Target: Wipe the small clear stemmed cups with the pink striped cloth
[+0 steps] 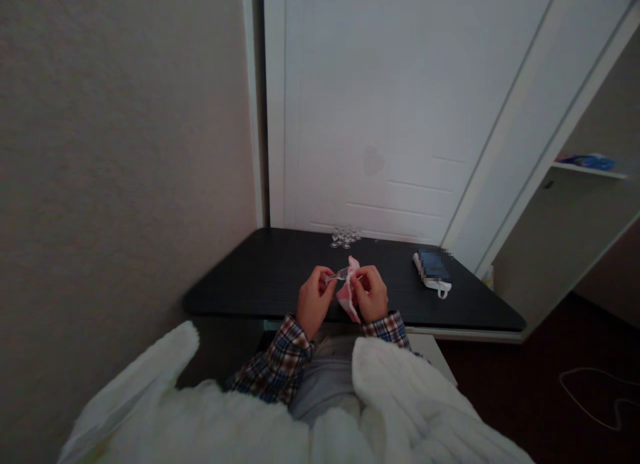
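Note:
My left hand (316, 301) pinches one end of a small clear piece that looks like a tiny stemmed glass (343, 274). My right hand (371, 294) is closed on a pink and white cloth (347, 296), which wraps the other end of the glass and hangs below my fingers. Both hands meet above the front part of a black desk (240, 277). Beyond them, near the back edge, stands a cluster of several small clear stemmed glasses (345, 236).
A device with a blurred screen (434, 265) rests on a white item with a loop (442, 289) at the desk's right. A white panel (360, 104) rises behind the desk, and a wall (125, 151) bounds the left. A pale cable (590, 411) lies on the floor at right.

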Demonstrator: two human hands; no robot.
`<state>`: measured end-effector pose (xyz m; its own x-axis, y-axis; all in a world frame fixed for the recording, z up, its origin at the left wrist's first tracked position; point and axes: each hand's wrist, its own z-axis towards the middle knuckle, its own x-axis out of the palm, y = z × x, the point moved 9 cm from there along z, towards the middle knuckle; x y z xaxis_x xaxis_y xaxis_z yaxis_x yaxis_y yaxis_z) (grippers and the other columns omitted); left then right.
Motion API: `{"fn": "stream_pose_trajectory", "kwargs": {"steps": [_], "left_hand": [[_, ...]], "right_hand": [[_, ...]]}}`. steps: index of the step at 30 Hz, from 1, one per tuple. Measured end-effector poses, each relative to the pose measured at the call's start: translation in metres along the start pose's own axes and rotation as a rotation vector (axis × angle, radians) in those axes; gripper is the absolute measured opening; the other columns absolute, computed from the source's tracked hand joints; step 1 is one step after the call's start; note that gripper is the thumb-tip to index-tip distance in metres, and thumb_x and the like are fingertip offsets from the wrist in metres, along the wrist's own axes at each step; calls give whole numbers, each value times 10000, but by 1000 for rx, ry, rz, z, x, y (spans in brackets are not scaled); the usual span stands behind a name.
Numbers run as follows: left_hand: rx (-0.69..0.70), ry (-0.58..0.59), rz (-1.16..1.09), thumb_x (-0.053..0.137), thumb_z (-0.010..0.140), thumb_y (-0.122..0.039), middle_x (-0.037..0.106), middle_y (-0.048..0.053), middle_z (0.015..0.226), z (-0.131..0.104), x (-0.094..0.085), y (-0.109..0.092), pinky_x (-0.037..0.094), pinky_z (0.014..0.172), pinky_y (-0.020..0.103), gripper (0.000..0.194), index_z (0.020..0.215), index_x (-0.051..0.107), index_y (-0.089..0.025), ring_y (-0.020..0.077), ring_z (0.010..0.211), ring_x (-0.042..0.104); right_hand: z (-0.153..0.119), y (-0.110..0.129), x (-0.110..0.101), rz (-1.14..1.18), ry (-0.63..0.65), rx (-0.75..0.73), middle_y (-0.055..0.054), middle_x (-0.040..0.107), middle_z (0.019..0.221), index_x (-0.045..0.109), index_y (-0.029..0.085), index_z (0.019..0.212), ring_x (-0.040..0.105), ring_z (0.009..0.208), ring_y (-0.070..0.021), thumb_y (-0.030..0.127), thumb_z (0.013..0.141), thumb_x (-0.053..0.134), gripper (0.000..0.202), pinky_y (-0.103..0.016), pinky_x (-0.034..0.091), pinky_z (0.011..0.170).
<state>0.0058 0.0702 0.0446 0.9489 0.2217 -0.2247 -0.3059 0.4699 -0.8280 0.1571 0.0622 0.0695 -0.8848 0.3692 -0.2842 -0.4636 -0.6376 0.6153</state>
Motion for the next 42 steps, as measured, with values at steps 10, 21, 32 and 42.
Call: {"fn": "stream_pose_trajectory", "kwargs": {"steps": [10, 21, 32, 42], "left_hand": [[28, 1, 22, 544, 767, -369, 539, -39, 630, -1, 1, -5, 389, 489, 177, 194, 856, 549, -198, 85, 524, 520], [-51, 37, -148, 539, 757, -395, 533, -32, 621, 1, 4, 5, 361, 433, 171, 232, 845, 540, -181, 84, 489, 504], [-68, 27, -196, 558, 742, -407, 510, -42, 570, 3, 6, 14, 346, 389, 164, 256, 842, 539, -173, 80, 460, 494], [-44, -23, -132, 562, 740, -391, 560, -24, 637, 2, 1, 11, 375, 426, 172, 232, 831, 548, -179, 81, 485, 521]], "right_hand": [[1, -1, -2, -38, -26, 8, 4, 506, 754, 534, 183, 762, 476, 605, -108, 268, 824, 483, 117, -245, 387, 574], [-1, 0, -1, -12, -17, -14, -7, 513, 801, 541, 193, 798, 484, 638, -118, 236, 821, 489, 71, -256, 402, 596], [0, 0, 0, 0, -1, -13, -7, 508, 817, 545, 192, 800, 494, 625, -108, 243, 815, 505, 67, -243, 409, 569], [0, -6, 4, 15, 13, 19, -8, 524, 821, 559, 197, 809, 498, 611, -108, 267, 804, 515, 83, -238, 414, 545]]}}
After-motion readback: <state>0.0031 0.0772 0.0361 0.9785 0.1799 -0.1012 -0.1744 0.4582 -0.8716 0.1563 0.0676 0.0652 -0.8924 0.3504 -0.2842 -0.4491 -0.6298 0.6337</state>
